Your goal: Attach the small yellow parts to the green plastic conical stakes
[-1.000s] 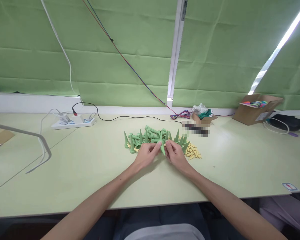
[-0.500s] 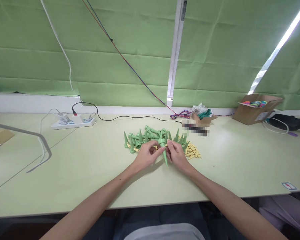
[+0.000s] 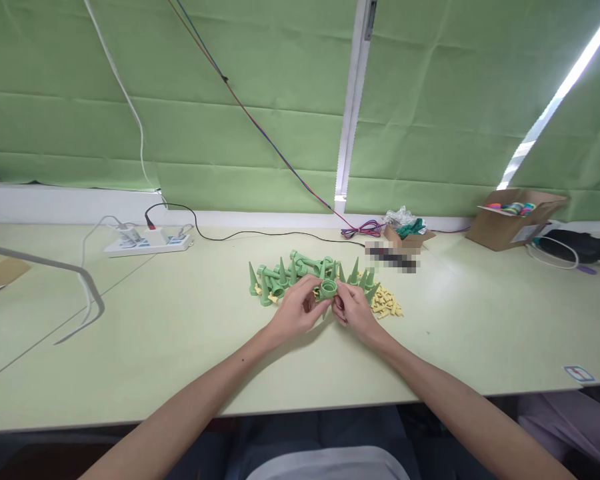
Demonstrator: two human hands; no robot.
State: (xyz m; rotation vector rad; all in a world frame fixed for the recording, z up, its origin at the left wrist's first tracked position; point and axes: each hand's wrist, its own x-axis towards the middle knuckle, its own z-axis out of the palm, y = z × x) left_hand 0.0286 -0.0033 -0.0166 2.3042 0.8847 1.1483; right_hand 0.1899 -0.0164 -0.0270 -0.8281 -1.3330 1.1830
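Note:
My left hand [image 3: 299, 307] is closed around a green plastic watering spike [image 3: 329, 289], whose round, open threaded end faces up toward me. The spike's pointed part hangs below, largely hidden by fingers. At the spike's right side my right hand [image 3: 354, 308] is closed in a pinch. Half a second ago a small yellow piece showed at these fingertips; now they cover it. Just behind both hands lies a heap of green spikes [image 3: 305, 260], some standing point up, others lying down. Small yellow plastic pieces [image 3: 387, 303] are piled beside my right hand.
A white power strip [image 3: 147, 245] lies at the back left, with a black cable running right. A small carton [image 3: 407, 241] and a larger cardboard box [image 3: 510, 223] stand at the back right. A grey bent arm [image 3: 87, 280] reaches in from the left.
The spike has been tipped: its point faced toward me before, and now its open threaded end does. Both hands stay at nearly the same place.

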